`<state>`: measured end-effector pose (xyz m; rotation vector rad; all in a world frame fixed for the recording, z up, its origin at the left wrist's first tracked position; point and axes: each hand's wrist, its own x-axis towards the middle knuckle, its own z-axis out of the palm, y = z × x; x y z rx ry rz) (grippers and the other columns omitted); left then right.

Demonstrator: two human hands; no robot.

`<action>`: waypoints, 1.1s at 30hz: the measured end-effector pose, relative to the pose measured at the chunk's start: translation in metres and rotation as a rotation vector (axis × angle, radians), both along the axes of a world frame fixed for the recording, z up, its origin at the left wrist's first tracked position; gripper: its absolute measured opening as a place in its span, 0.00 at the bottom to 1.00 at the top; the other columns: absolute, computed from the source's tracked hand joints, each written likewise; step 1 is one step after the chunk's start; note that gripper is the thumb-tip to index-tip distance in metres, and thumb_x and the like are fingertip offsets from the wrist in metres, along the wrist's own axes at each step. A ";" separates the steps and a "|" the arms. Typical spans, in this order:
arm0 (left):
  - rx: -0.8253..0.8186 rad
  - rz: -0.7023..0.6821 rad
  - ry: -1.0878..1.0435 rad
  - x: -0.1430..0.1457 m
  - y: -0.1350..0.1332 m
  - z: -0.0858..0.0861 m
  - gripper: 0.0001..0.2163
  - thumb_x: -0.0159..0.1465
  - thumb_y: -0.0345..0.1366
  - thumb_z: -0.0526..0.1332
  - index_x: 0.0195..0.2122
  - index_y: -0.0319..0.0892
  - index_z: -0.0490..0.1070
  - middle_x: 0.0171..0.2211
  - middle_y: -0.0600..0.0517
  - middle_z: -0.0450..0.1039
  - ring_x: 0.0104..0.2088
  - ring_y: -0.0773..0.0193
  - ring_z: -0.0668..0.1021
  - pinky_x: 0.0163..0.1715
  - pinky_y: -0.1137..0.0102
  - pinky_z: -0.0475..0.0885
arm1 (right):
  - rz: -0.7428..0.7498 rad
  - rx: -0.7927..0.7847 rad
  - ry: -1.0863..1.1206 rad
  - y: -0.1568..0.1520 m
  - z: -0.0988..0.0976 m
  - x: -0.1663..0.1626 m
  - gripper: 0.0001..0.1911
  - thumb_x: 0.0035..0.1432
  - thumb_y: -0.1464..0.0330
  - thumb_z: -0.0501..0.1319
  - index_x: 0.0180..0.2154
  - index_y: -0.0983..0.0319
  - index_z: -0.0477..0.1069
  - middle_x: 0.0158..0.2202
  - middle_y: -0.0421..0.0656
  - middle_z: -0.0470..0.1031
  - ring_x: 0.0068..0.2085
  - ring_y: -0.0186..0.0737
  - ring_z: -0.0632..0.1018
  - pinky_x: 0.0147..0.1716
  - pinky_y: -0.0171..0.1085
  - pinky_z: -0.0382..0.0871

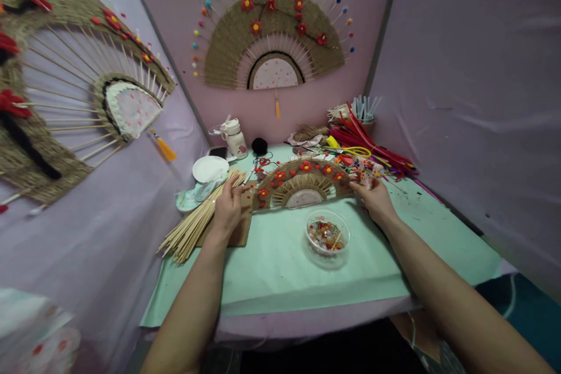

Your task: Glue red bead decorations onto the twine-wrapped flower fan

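A small woven fan with red felt flowers and a pale spotted centre rests on the table in front of me. My right hand is closed on its right end, with the thumb on the near side. My left hand is beside its left end, above a bundle of thin wooden sticks. The left fingers are stretched out and apart, close to the fan's red-tipped sticks; whether they touch them I cannot tell. A clear plastic bowl of small red and orange beads sits nearer me, between my arms.
Brown cardboard lies under my left hand. Behind are a white plate, a white bottle, black yarn and red pipe cleaners. Larger fans hang on the back wall and left wall.
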<state>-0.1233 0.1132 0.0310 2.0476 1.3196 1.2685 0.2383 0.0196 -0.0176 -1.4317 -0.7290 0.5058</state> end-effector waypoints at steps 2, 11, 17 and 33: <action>-0.006 0.002 -0.017 0.000 0.001 -0.001 0.19 0.68 0.43 0.50 0.56 0.40 0.63 0.38 0.47 0.80 0.45 0.57 0.79 0.50 0.60 0.68 | 0.002 0.002 -0.010 -0.002 0.002 0.000 0.18 0.40 0.63 0.69 0.36 0.63 0.75 0.37 0.46 0.80 0.39 0.47 0.79 0.43 0.44 0.72; -0.059 0.036 -0.070 -0.005 0.003 -0.002 0.19 0.67 0.44 0.50 0.54 0.40 0.63 0.37 0.46 0.79 0.41 0.57 0.79 0.47 0.60 0.70 | 0.014 0.047 -0.030 -0.002 0.000 0.001 0.18 0.40 0.62 0.69 0.36 0.62 0.76 0.40 0.48 0.80 0.43 0.48 0.79 0.48 0.45 0.70; -0.199 -0.023 -0.161 -0.010 0.010 -0.006 0.18 0.65 0.45 0.51 0.51 0.40 0.66 0.34 0.47 0.79 0.36 0.58 0.80 0.39 0.63 0.74 | 0.005 0.069 -0.028 0.000 -0.006 0.005 0.19 0.39 0.61 0.69 0.36 0.62 0.76 0.38 0.47 0.81 0.43 0.48 0.79 0.48 0.46 0.70; -0.156 0.042 -0.201 -0.014 0.016 -0.009 0.08 0.55 0.37 0.61 0.34 0.40 0.72 0.30 0.51 0.76 0.32 0.64 0.76 0.36 0.68 0.70 | -0.001 0.049 0.001 -0.002 -0.009 0.005 0.19 0.39 0.60 0.70 0.36 0.62 0.77 0.37 0.47 0.81 0.39 0.46 0.80 0.44 0.44 0.73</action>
